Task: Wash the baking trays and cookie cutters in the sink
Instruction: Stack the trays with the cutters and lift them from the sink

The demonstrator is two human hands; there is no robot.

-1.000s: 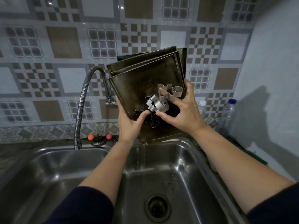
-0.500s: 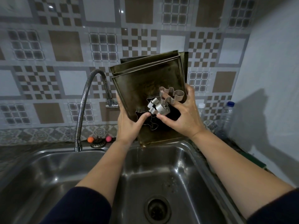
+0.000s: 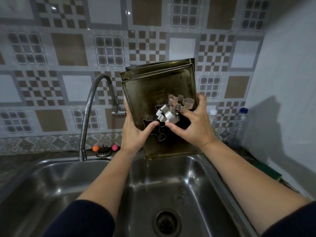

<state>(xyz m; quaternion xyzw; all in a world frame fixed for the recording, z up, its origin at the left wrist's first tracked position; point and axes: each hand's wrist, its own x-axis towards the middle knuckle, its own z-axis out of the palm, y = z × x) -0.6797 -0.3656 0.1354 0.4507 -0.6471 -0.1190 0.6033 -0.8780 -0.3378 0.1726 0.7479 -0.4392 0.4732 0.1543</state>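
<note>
Trays (image 3: 159,89), tilted upright over the sink (image 3: 171,178), sit slightly higher than before; left hand (image 3: 135,134) and right hand (image 3: 191,127) fingers clamp trays and cutters (image 3: 169,113); draining continues.

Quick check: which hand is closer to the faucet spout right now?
Left. The left hand grips the trays' edge beside the faucet; the right hand pinches cookie cutters on the trays' far side.

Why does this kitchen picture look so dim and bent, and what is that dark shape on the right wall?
Head view: the wide-angle lens bows the tile rows and the sink rim. Head view: light is dim, with small glints on the faucet and cookie cutters. Head view: the dark shape is a shadow on the right wall. Head view: the stacked baking trays look almost black, their detail lost.
</note>
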